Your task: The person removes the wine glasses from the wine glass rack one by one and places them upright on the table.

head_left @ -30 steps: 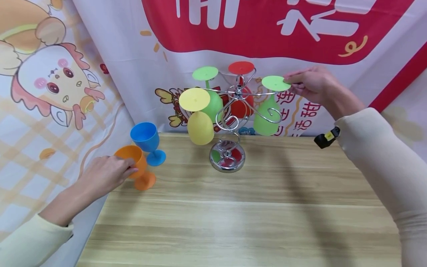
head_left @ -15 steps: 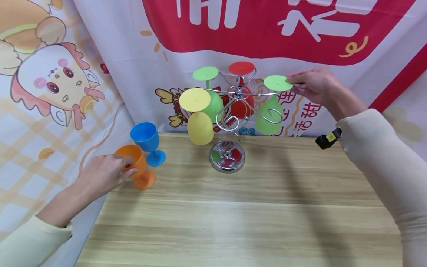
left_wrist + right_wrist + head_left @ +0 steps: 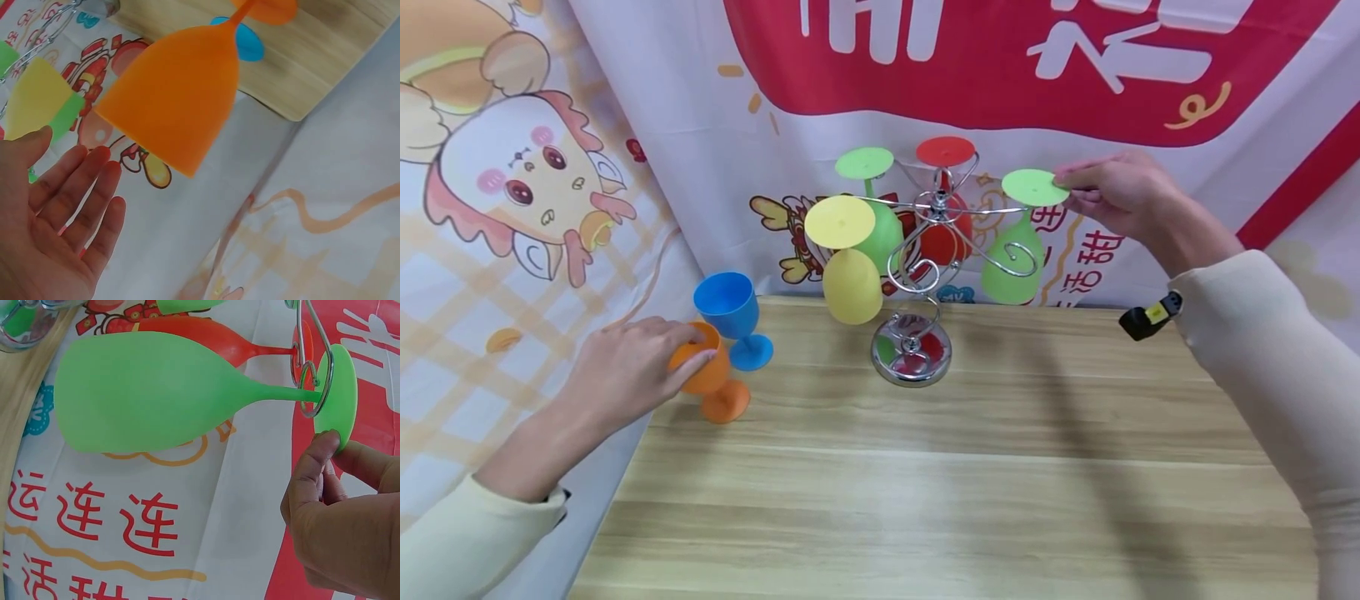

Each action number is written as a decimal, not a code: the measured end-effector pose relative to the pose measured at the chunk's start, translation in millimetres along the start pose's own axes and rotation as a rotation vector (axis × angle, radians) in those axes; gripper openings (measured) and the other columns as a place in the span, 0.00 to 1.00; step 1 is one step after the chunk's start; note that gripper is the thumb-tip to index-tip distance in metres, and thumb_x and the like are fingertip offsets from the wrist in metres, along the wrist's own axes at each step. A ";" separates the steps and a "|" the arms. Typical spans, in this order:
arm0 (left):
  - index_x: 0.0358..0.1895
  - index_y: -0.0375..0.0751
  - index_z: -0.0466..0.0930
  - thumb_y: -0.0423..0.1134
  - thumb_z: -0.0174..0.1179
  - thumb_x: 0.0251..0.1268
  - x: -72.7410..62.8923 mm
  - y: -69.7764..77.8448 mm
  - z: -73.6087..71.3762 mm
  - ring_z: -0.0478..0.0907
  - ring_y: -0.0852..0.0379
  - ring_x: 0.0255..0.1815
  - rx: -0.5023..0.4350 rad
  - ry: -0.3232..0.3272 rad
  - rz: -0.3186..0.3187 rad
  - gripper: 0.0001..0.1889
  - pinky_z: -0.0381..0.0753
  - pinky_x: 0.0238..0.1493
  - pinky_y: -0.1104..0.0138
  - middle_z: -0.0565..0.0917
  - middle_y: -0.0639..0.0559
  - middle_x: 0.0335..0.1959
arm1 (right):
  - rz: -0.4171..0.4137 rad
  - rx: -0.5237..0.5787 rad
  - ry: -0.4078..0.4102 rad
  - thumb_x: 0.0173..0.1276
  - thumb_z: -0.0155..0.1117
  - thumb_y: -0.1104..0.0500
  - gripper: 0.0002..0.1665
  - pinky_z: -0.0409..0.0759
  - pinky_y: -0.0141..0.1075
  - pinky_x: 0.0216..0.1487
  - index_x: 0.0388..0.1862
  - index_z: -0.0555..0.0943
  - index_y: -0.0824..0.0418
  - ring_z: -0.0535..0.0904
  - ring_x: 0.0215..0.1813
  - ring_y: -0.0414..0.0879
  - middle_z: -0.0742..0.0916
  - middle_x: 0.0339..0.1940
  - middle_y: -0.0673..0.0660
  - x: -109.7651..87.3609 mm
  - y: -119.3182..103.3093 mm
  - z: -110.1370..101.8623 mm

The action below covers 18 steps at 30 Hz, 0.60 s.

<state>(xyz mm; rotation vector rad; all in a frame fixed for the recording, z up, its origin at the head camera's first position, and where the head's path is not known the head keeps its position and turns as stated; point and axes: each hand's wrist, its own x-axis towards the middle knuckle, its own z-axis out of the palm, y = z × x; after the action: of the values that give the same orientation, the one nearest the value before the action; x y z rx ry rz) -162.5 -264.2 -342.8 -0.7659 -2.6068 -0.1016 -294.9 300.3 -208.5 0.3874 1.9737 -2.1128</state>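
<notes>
At the right of the metal goblet rack (image 3: 912, 371), my right hand (image 3: 1123, 196) pinches the foot rim of a light green goblet (image 3: 150, 394) between thumb and fingers. The goblet hangs bowl-down, its stem inside the rack's wire loop. On the table at the left stands an upright orange goblet (image 3: 718, 375). My left hand (image 3: 621, 375) is beside its rim with fingers extended; the left wrist view shows them apart from the bowl. A blue goblet (image 3: 730, 308) stands just behind the orange one.
A yellow goblet (image 3: 852, 287), another green goblet (image 3: 880, 237) and a red goblet (image 3: 945, 152) hang upside down on the rack. The wooden table (image 3: 925, 500) meets printed cloth (image 3: 662, 83) at the back and left.
My left fingers have come away from the orange goblet and straightened. My right hand has shifted slightly right, and the green goblet's foot has moved right with it.
</notes>
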 end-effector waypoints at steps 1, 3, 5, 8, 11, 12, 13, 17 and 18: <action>0.40 0.39 0.90 0.47 0.79 0.57 1.0 1.2 0.0 0.81 0.48 0.22 -0.005 0.012 0.001 0.16 0.70 0.15 0.68 0.89 0.44 0.28 | 0.001 0.004 -0.003 0.63 0.81 0.59 0.18 0.89 0.30 0.48 0.52 0.92 0.54 0.85 0.53 0.44 0.92 0.50 0.47 -0.7 0.0 0.7; 0.39 0.40 0.90 0.57 0.70 0.69 2.3 3.5 0.8 0.80 0.49 0.20 -0.004 0.043 0.014 0.21 0.66 0.14 0.69 0.89 0.45 0.27 | 0.003 0.006 -0.009 0.64 0.80 0.59 0.17 0.89 0.30 0.48 0.52 0.92 0.54 0.85 0.52 0.45 0.92 0.50 0.48 -2.3 -0.1 2.8; 0.39 0.41 0.90 0.68 0.55 0.77 3.3 6.2 2.2 0.79 0.50 0.19 -0.005 0.069 0.030 0.31 0.62 0.13 0.70 0.89 0.46 0.27 | -0.002 0.005 -0.018 0.65 0.79 0.60 0.16 0.89 0.30 0.48 0.52 0.92 0.55 0.85 0.53 0.45 0.92 0.50 0.48 -3.8 -0.4 5.2; 0.40 0.42 0.90 0.74 0.35 0.79 4.8 11.5 4.7 0.80 0.50 0.19 -0.016 0.069 0.047 0.42 0.60 0.13 0.71 0.90 0.47 0.29 | -0.015 -0.005 -0.025 0.65 0.79 0.60 0.15 0.89 0.30 0.48 0.51 0.92 0.56 0.85 0.53 0.45 0.92 0.50 0.49 -6.1 -0.8 9.2; 0.42 0.41 0.90 0.65 0.60 0.75 8.0 19.8 5.9 0.85 0.49 0.24 -0.046 0.027 0.046 0.28 0.66 0.14 0.71 0.91 0.46 0.32 | -0.026 -0.020 -0.029 0.65 0.79 0.59 0.15 0.89 0.30 0.47 0.51 0.92 0.55 0.86 0.53 0.45 0.92 0.50 0.49 -8.1 -1.4 12.8; 0.42 0.40 0.90 0.60 0.67 0.72 9.2 22.8 6.3 0.85 0.49 0.25 -0.048 0.017 0.048 0.23 0.68 0.15 0.71 0.91 0.45 0.32 | -0.030 -0.025 -0.031 0.65 0.79 0.59 0.15 0.89 0.30 0.47 0.51 0.92 0.56 0.86 0.53 0.45 0.92 0.50 0.49 -8.5 -1.6 13.9; 0.42 0.41 0.90 0.55 0.73 0.67 10.4 25.7 7.3 0.86 0.48 0.26 -0.047 0.014 0.051 0.19 0.69 0.14 0.70 0.91 0.46 0.32 | -0.035 -0.028 -0.036 0.66 0.79 0.60 0.14 0.89 0.30 0.46 0.51 0.91 0.56 0.86 0.53 0.45 0.92 0.50 0.49 -8.8 -2.0 15.0; 0.41 0.41 0.91 0.48 0.80 0.58 16.3 38.2 13.0 0.85 0.50 0.25 -0.063 -0.007 0.077 0.16 0.70 0.15 0.69 0.91 0.47 0.32 | -0.043 -0.047 -0.048 0.67 0.78 0.59 0.14 0.88 0.29 0.46 0.51 0.91 0.56 0.85 0.53 0.45 0.92 0.50 0.50 -9.6 -4.2 20.3; 0.42 0.41 0.91 0.48 0.79 0.59 17.6 41.3 15.3 0.86 0.50 0.26 -0.071 -0.015 0.085 0.16 0.71 0.15 0.70 0.92 0.47 0.33 | -0.045 -0.051 -0.046 0.67 0.78 0.59 0.14 0.88 0.29 0.45 0.52 0.91 0.56 0.85 0.53 0.45 0.92 0.50 0.50 -9.6 -4.8 21.7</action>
<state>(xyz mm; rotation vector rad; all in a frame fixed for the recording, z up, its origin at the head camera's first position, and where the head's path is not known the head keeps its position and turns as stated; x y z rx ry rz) -159.6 -217.6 -351.4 -0.9039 -2.5923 -0.1654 -288.3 278.9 -199.3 0.2849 2.0238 -2.0743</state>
